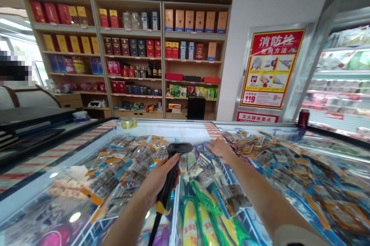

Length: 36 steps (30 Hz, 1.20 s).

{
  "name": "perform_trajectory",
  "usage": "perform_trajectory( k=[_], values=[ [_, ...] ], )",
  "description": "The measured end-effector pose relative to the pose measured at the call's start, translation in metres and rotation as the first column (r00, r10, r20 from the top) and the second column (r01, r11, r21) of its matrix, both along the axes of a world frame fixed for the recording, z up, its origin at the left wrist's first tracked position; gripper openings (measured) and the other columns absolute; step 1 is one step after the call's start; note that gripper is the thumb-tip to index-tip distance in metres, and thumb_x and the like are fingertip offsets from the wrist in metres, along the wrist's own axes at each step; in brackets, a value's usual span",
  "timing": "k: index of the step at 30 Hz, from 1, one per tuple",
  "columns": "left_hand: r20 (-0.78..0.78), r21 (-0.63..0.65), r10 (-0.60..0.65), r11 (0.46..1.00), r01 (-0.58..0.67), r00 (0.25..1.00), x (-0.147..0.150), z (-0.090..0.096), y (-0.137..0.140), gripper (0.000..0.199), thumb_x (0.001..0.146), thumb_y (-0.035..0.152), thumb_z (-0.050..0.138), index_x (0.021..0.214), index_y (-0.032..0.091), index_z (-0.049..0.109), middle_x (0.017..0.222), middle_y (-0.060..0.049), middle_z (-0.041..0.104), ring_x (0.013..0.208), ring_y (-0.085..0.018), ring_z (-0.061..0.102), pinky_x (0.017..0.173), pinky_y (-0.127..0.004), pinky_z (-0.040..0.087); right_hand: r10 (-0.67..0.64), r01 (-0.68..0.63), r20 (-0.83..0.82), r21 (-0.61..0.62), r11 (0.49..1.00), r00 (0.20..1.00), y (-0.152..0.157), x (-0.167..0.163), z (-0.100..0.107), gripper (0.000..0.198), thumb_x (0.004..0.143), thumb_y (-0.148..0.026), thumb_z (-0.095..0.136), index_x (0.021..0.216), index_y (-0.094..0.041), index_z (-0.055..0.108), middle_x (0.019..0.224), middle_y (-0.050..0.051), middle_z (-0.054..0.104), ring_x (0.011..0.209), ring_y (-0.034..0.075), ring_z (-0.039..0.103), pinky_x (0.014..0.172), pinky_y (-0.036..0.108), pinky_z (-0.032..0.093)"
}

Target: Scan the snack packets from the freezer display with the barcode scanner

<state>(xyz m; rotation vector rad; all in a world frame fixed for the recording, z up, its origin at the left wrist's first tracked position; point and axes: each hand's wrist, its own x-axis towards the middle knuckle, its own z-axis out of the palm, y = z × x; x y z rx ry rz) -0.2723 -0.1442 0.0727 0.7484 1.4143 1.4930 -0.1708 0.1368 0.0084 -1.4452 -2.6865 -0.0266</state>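
My left hand (158,178) grips the handle of a black barcode scanner (172,169) with a yellow band, its head pointing away over an open chest freezer (173,126). My right hand (220,148) reaches forward with fingers spread, lying flat on frozen food packets (248,144) near the freezer's middle divider. Clear packets with orange and blue labels (130,161) fill the left bay under the scanner. Green and yellow corn packs (199,215) lie below my arms.
Wooden shelves (162,61) with boxed liquor stand behind the freezer. A red fire hydrant poster (271,69) hangs on the white wall. A refrigerated display case (341,80) is at the right, a counter (34,119) at the left. A tape roll (128,123) and a red can (303,118) sit on the freezer rim.
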Motion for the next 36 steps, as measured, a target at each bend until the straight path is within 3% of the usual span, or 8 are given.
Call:
perform_trajectory(
  k=[5,11,16,21,23,26,30,36],
  values=[
    [-0.017,0.008,0.033,0.999,-0.032,0.999,0.004,0.003,-0.001,0.038,0.066,0.053,0.051,0.063,0.015,0.044,0.05,0.002,0.049,0.04,-0.007,0.044,0.04,-0.019,0.032,-0.029,0.03,0.007,-0.006,1.0,1.0,0.003,-0.01,0.002,0.059,0.079,-0.055,0.021,0.122,-0.021,0.041,0.131,0.015,0.034,0.118,0.035,0.029,0.085,0.055,0.027],
    [0.0,-0.035,0.053,0.998,-0.053,0.999,0.003,0.006,-0.002,0.037,0.064,0.051,0.054,0.064,0.015,0.044,0.049,0.002,0.05,0.04,-0.007,0.044,0.04,-0.019,0.032,0.077,-0.078,-0.019,-0.056,0.995,0.997,0.013,-0.008,-0.008,0.054,0.083,-0.045,0.019,0.128,-0.019,0.032,0.139,0.008,0.025,0.125,0.024,0.02,0.096,0.048,0.02],
    [-0.002,-0.042,0.034,0.999,-0.034,0.999,-0.001,0.0,0.001,0.039,0.064,0.053,0.053,0.065,0.015,0.045,0.048,0.002,0.05,0.04,-0.007,0.044,0.04,-0.019,0.033,0.073,-0.078,-0.054,-0.099,0.992,0.996,0.016,-0.008,-0.012,0.067,0.077,-0.057,0.023,0.131,-0.016,0.027,0.14,0.01,0.023,0.126,0.028,0.018,0.096,0.054,0.016],
    [0.009,-0.001,-0.004,1.0,0.004,1.0,0.0,-0.004,0.003,0.04,0.064,0.053,0.053,0.067,0.014,0.047,0.053,0.0,0.053,0.041,-0.008,0.046,0.04,-0.019,0.033,0.059,-0.07,-0.128,-0.08,0.994,0.99,0.009,-0.002,-0.004,0.064,0.08,-0.05,0.023,0.133,-0.014,0.019,0.141,0.012,0.016,0.128,0.028,0.014,0.096,0.053,0.017],
    [0.011,0.006,0.0,1.0,0.0,1.0,0.002,-0.005,0.004,0.039,0.064,0.052,0.054,0.069,0.014,0.046,0.054,0.001,0.052,0.041,-0.008,0.046,0.04,-0.019,0.033,0.08,-0.091,-0.152,-0.064,0.994,0.985,0.001,0.009,0.003,0.06,0.08,-0.046,0.027,0.131,-0.014,0.026,0.14,0.013,0.019,0.126,0.029,0.018,0.096,0.05,0.019],
    [0.003,0.012,-0.02,1.0,0.02,1.0,0.005,-0.004,0.005,0.038,0.064,0.052,0.054,0.067,0.015,0.045,0.05,0.003,0.05,0.039,-0.007,0.044,0.039,-0.019,0.032,0.159,-0.172,-0.164,-0.069,0.983,0.974,-0.021,0.037,0.012,0.054,0.077,-0.043,0.037,0.122,-0.013,0.043,0.132,0.014,0.037,0.119,0.028,0.034,0.095,0.042,0.025],
    [0.003,0.001,-0.041,0.999,0.041,0.999,0.005,-0.003,0.005,0.039,0.063,0.052,0.055,0.065,0.015,0.044,0.05,0.002,0.05,0.039,-0.008,0.045,0.039,-0.02,0.034,0.277,-0.298,-0.189,-0.09,0.95,0.942,-0.062,0.081,0.017,0.052,0.076,-0.045,0.04,0.117,-0.015,0.049,0.119,0.012,0.052,0.108,0.023,0.047,0.091,0.033,0.033],
    [-0.024,-0.009,-0.036,0.999,0.036,0.999,0.004,-0.004,0.004,0.037,0.066,0.051,0.052,0.064,0.014,0.046,0.049,0.001,0.051,0.039,-0.007,0.044,0.039,-0.019,0.033,0.394,-0.426,-0.183,-0.192,0.884,0.901,-0.099,0.111,0.02,0.066,0.057,-0.048,0.062,0.113,-0.014,0.053,0.123,0.013,0.049,0.111,0.028,0.043,0.093,0.035,0.031]
  ],
)
